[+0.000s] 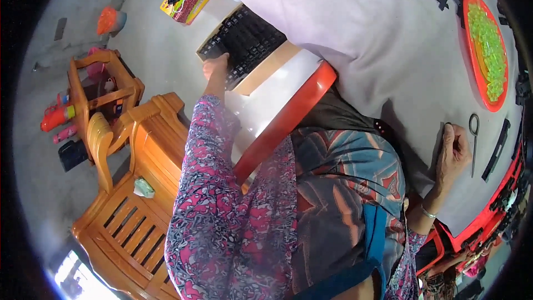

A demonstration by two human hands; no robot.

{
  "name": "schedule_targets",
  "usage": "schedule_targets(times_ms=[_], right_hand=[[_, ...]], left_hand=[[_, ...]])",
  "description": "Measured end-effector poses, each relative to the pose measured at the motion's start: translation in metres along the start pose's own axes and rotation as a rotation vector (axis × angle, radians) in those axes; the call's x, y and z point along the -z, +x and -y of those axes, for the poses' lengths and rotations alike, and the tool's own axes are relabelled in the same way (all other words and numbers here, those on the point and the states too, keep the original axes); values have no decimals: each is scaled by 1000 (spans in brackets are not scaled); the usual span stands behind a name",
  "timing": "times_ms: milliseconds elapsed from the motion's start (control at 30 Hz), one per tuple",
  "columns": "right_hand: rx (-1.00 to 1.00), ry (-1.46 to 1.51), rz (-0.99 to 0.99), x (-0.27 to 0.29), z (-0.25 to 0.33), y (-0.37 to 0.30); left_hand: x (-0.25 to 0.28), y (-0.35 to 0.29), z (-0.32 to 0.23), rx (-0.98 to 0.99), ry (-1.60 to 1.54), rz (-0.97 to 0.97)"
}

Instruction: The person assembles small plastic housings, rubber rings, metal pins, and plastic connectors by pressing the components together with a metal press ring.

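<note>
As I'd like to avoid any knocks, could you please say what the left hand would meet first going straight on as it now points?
The left hand would most likely meet the black parts in the box first; it may be touching them, but depth is unclear.

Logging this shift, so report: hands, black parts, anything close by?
Left hand at box of black parts, grip unclear. Parts packed in rows. Right hand curled over pale cloth; metal tool close beside it.

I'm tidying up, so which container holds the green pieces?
The red plate at the upper right; the cardboard box, where the left hand is, holds black parts instead.
</note>
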State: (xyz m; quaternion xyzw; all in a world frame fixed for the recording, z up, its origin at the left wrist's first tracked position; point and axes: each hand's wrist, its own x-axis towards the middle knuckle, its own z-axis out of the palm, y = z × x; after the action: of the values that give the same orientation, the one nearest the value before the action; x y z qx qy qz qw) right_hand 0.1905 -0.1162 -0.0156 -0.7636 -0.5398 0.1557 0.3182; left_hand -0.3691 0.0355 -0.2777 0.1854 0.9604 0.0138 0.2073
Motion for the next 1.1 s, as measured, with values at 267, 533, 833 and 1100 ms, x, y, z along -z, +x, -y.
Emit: schedule_targets(times_ms=[267,533,833,1100], right_hand=[[10,4,-18,-1,-9,-1],[27,-11,-12,-2,-7,1],[51,-33,-28,-1,-15,1],[27,35,13,0,-20,1]], left_hand=[[-14,17,2,31,-18,-25],[-13,2,-10,38,-69,27],[-20,9,-13,52,-68,1],[-27,15,-17,54,-35,-8]])
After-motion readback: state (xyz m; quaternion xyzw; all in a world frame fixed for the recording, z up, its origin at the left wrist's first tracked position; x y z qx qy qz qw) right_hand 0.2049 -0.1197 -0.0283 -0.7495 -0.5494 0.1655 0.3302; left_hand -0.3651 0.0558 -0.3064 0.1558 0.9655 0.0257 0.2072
